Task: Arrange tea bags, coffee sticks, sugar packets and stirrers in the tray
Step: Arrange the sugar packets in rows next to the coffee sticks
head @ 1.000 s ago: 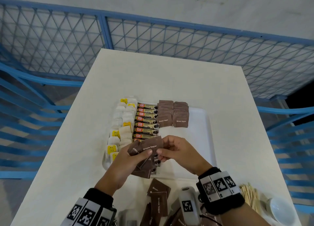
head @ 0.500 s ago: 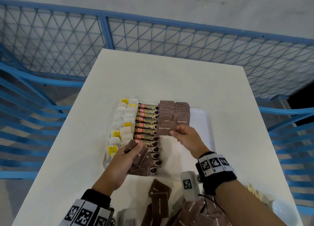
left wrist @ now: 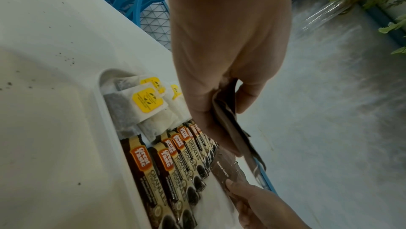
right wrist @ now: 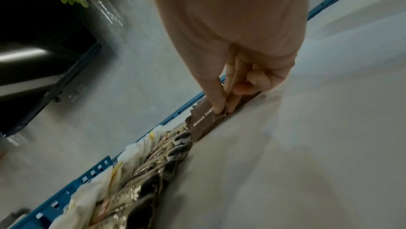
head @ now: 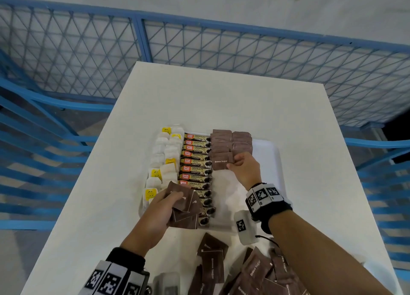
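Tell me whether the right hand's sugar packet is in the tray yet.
In: the sugar packet lies at the row's near end on the tray, right hand pinching it.

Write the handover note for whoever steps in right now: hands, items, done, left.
Left hand grips a fan of brown sugar packets over the tray's near end.
Right hand pinches one sugar packet, setting it at the near end of the sugar rows.
White tray: tea bags leftmost, coffee sticks beside them, two sugar rows next.
Left: held packets, loose packets on the table's near edge, stirrers (not in view).
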The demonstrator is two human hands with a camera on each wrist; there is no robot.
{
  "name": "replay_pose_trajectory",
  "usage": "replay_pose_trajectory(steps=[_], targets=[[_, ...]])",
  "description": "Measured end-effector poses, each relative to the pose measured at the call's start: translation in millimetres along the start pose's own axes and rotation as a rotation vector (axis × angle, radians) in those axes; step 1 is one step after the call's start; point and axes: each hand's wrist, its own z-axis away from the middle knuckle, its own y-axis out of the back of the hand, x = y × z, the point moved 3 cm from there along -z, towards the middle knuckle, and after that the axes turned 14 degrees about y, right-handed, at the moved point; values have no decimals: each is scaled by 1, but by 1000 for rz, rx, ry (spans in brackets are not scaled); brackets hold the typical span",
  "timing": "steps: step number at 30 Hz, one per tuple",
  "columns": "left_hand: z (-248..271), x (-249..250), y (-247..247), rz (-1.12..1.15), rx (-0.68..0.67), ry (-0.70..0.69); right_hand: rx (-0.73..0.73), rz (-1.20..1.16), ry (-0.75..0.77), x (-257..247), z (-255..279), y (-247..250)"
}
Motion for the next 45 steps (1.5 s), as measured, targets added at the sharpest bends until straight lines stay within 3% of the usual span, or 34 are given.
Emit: replay_pose_trajectory(steps=[6,10,13,16,19,25,28,32,34,37,42,45], targets=[[5,3,-4,-93,-31,-100,27,31,35,-4,3,-2],[4,2,-6,-114,-36,-108,44,63,263,-34,24,-3],[3,0,-8,-150,-40,-114,-182,-48,345,-63,48,-8],[4,0,-11,-155,-56,-135,-442,-177,269,-74,69,-11],[4,1,-11,-144,-58,-146,-548,-274,254,-73,81,-12],[3,-1,-13,-169,-75,-134,-407,-550,101,-64,85,-1],[2,-2,-14,-140,-55,-117,-353,-522,205,-60,86,9],[2,3,-19,-15,-57,-40,-232,-343,461,-54,89,18],[2,4,-23,-43,-83,-62,-190,-308,505,-50,91,20],[3,4,-26,-88,-69,-137,-203,-300,453,-46,94,20],[3,4,-31,-47,-31,-206,-389,-615,33,-44,104,20],[1,4,-34,-61,3,-250,-483,-548,47,-40,104,17]])
